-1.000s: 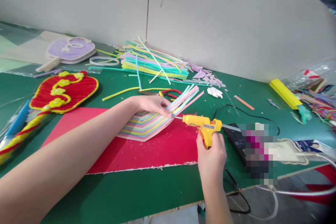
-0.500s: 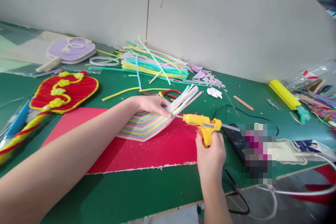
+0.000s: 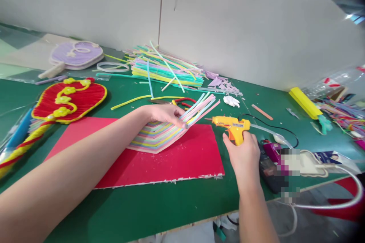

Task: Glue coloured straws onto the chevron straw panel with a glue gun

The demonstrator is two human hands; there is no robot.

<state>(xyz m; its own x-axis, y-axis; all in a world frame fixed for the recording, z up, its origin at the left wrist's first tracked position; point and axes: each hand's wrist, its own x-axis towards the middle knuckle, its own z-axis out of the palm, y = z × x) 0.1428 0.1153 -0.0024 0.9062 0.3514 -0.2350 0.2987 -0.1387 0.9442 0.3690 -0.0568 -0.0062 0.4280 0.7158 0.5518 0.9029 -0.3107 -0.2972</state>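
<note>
My left hand [image 3: 167,114] grips a piece of pastel striped strips [image 3: 159,136], bent into angled rows, with thumb and fingers near the loose strip ends at its right. The piece rests over a red board [image 3: 182,163]. My right hand [image 3: 243,150] is closed round the handle of a yellow glue gun [image 3: 232,125], whose nozzle points left, apart from the strips. Behind my left hand lie red-handled pliers [image 3: 185,101], partly hidden.
A pile of pastel strips [image 3: 168,70] lies by the grey wall. Red and yellow fan [image 3: 70,100] and purple fan [image 3: 76,55] are at left. A white crumpled bit [image 3: 231,101], an orange stick [image 3: 262,112], a yellow piece [image 3: 305,102] and a dark phone [image 3: 269,172] lie right.
My right hand has moved right with the glue gun, and its nozzle has come away from the strips. My left hand and the striped piece have barely moved.
</note>
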